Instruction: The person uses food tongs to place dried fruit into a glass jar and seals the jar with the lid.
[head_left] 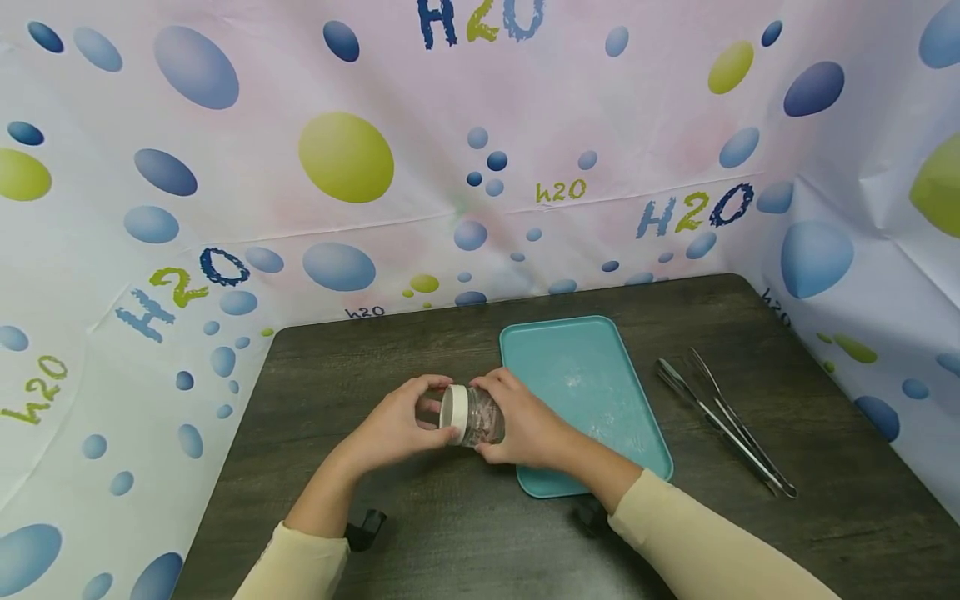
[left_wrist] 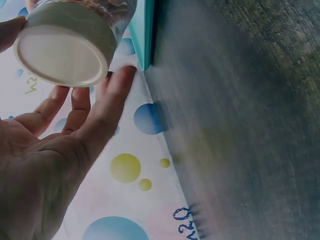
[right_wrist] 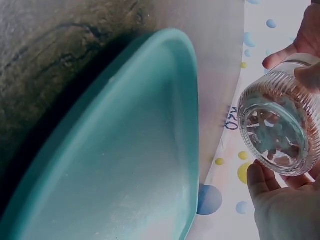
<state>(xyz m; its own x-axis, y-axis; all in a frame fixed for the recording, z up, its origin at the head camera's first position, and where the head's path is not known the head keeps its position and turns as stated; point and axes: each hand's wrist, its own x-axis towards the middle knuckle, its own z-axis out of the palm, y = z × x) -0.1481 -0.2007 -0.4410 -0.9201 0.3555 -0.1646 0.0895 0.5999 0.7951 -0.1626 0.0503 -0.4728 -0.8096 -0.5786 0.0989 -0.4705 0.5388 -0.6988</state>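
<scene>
A clear ribbed jar (head_left: 486,417) with a white lid (head_left: 454,414) is held on its side above the table, the lid facing left. My right hand (head_left: 528,425) grips the jar's body from the right. With its thumb and fingers spread round the lid, my left hand (head_left: 390,425) holds the other end. The left wrist view shows the flat lid top (left_wrist: 60,56) close to the fingertips. Through the glass bottom (right_wrist: 275,135) in the right wrist view, reddish-brown pieces are visible inside; what they are I cannot tell.
A turquoise tray (head_left: 585,400) lies just right of the jar, partly under my right forearm. Metal tongs (head_left: 727,425) rest on the dark wooden table (head_left: 337,358) farther right. A patterned sheet (head_left: 420,167) hangs behind the table.
</scene>
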